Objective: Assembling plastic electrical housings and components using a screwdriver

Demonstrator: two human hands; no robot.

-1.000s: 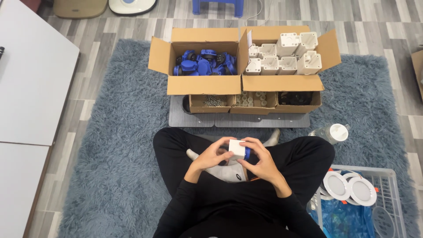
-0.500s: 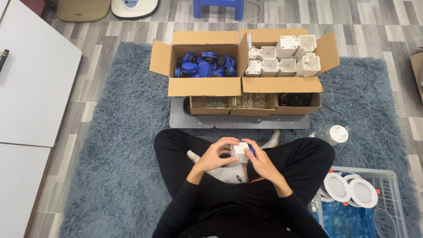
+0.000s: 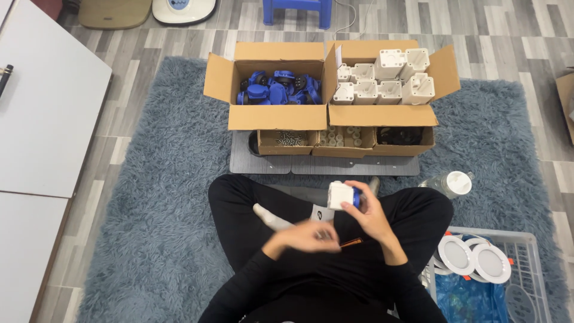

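Observation:
I sit cross-legged on a shaggy blue-grey rug (image 3: 161, 197). My right hand (image 3: 369, 210) holds a small white block with a blue part on its side (image 3: 342, 195) above my lap. My left hand (image 3: 306, 235) is blurred, low over my lap to the left of the block, next to a thin orange-tipped tool (image 3: 351, 243); whether it grips that tool is unclear. Ahead stand an open cardboard box of blue parts (image 3: 276, 90) and another of white blocks (image 3: 382, 81).
Three small open boxes (image 3: 347, 139) with screws and small pieces sit on a grey board in front of the big boxes. A clear bottle with a white cap (image 3: 449, 183) lies at my right knee. A wire basket (image 3: 514, 281) holds round white discs. White tabletops (image 3: 42, 101) stand left.
My left hand has left the white block and dropped down and left toward my lap. The right hand alone keeps the block, raised slightly.

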